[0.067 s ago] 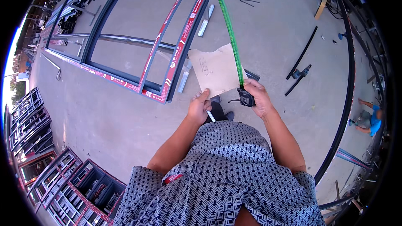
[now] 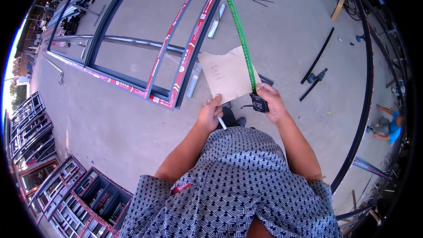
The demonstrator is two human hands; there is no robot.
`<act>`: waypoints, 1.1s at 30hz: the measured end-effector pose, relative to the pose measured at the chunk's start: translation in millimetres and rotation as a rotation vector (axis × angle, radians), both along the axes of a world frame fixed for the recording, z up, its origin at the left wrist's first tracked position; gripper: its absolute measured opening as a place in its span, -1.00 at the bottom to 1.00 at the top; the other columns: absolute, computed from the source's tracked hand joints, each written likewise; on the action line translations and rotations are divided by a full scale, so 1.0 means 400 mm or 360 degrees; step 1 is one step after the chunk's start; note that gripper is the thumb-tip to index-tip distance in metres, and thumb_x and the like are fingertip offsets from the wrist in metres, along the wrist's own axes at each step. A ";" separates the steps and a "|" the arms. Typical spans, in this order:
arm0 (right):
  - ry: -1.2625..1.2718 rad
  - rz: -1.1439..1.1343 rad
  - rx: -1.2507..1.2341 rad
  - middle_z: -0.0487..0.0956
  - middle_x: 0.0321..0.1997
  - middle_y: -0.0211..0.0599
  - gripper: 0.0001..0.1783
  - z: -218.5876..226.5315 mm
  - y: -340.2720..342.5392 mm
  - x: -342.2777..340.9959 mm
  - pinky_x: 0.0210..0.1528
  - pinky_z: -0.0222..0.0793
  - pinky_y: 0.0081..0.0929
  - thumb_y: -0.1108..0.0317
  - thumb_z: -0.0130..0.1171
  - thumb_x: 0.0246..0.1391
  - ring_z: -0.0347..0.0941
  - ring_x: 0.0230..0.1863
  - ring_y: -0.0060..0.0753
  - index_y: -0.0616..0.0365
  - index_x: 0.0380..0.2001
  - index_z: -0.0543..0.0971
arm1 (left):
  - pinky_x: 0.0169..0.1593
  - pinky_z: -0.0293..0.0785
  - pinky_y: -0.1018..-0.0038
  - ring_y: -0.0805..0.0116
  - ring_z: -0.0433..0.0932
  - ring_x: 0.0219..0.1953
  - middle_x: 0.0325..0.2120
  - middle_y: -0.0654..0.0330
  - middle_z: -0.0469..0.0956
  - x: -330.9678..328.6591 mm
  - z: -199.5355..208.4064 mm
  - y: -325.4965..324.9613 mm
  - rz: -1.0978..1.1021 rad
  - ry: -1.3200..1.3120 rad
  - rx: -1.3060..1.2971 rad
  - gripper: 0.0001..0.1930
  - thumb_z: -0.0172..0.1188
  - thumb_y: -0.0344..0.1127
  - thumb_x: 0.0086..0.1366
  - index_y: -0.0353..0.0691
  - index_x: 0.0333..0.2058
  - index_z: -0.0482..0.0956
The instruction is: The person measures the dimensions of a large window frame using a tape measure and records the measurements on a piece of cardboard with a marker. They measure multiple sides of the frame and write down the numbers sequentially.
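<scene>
My left hand (image 2: 210,112) pinches the lower left corner of a torn piece of brown cardboard (image 2: 229,72) with handwriting on it. A white stick-like thing, perhaps a marker (image 2: 221,123), pokes out below the same hand's curled fingers. In my right hand (image 2: 272,102) is a black tape measure (image 2: 259,102), gripped beside the cardboard's lower right edge. Its green blade (image 2: 240,28) is drawn out, passes over the cardboard's right side and reaches up to the metal frame (image 2: 190,53) with red protective film. The blade's far end is beyond the top of the picture.
A power drill (image 2: 316,76) lies on the concrete floor by dark bars (image 2: 318,56). Stacked window frames (image 2: 70,185) stand at lower left. A long black bar (image 2: 369,61) curves down the right side. Beyond it, another person (image 2: 394,125) in blue crouches.
The green blade's upper part has shifted slightly left. Both hands keep their hold and place.
</scene>
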State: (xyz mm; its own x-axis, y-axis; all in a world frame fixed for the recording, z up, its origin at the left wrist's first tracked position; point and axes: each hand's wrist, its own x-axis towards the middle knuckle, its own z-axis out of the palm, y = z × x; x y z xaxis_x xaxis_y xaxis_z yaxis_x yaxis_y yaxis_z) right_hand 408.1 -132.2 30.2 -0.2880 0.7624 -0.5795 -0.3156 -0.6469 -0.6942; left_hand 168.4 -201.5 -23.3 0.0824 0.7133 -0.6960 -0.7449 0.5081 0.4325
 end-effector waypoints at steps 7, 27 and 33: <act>-0.0190 0.0114 -0.0033 0.68 -0.21 -0.41 -0.73 0.000 0.057 -0.005 -0.18 0.48 -0.62 0.33 0.24 0.22 0.57 -0.25 -0.63 0.25 -0.08 0.66 | -0.52 0.11 0.60 0.66 0.12 -0.66 -0.53 0.50 0.29 -0.033 -0.024 0.028 -0.0200 -0.0038 -0.0120 -0.85 0.27 -0.17 0.44 -0.04 -0.18 0.52; -0.0279 0.0360 -0.0097 0.68 -0.18 -0.40 -0.67 -0.048 0.195 0.032 -0.17 0.48 -0.61 0.31 0.24 0.26 0.56 -0.24 -0.62 0.30 -0.01 0.65 | -0.55 0.14 0.70 0.64 0.15 -0.69 0.08 0.15 0.65 -0.116 -0.047 0.085 0.1405 -0.0266 0.0096 -0.82 0.24 -0.34 0.36 -0.09 -0.07 0.63; -0.0236 0.0411 -0.0092 0.68 -0.18 -0.39 -0.68 -0.062 0.208 0.013 -0.17 0.47 -0.61 0.31 0.24 0.26 0.56 -0.24 -0.61 0.31 -0.03 0.65 | -0.59 0.15 0.67 0.60 0.13 -0.69 0.07 0.06 0.65 -0.117 -0.033 0.082 0.1418 -0.0262 0.0079 -0.79 0.14 -0.43 0.37 -0.20 -0.04 0.58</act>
